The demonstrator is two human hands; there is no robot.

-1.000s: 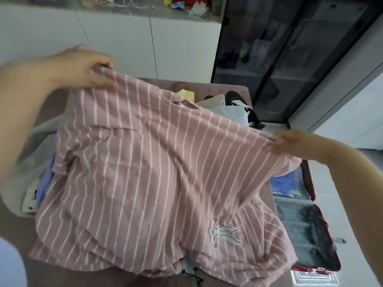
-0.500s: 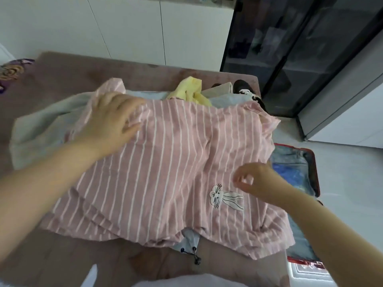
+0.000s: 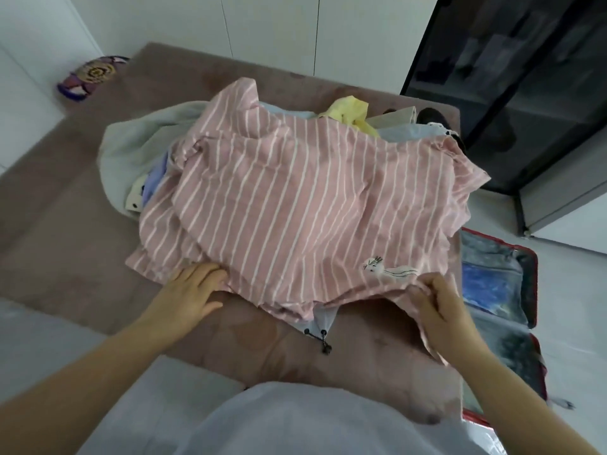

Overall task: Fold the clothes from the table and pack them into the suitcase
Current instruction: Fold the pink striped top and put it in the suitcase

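Note:
A pink shirt with white stripes [image 3: 312,205] and a small white animal print lies spread over a heap of other clothes on the brown table [image 3: 59,231]. My left hand [image 3: 190,290] rests with straight fingers on the shirt's near-left hem. My right hand [image 3: 440,303] pinches the near-right hem, with the cloth bunched between its fingers. An open red suitcase [image 3: 535,267] lies on the floor to the right of the table, with blue cloth inside it.
Under the shirt lie a pale green garment [image 3: 131,142], a yellow one [image 3: 351,116] and pale blue ones. A black drawstring [image 3: 323,343] hangs out at the near edge. A patterned object [image 3: 92,75] sits at the table's far-left corner. White cabinets and dark glass doors stand behind.
The shirt, held up a second ago, now lies on the heap. Both hands have moved from its upper part down to its near hem, and the right hand has taken hold of the hem.

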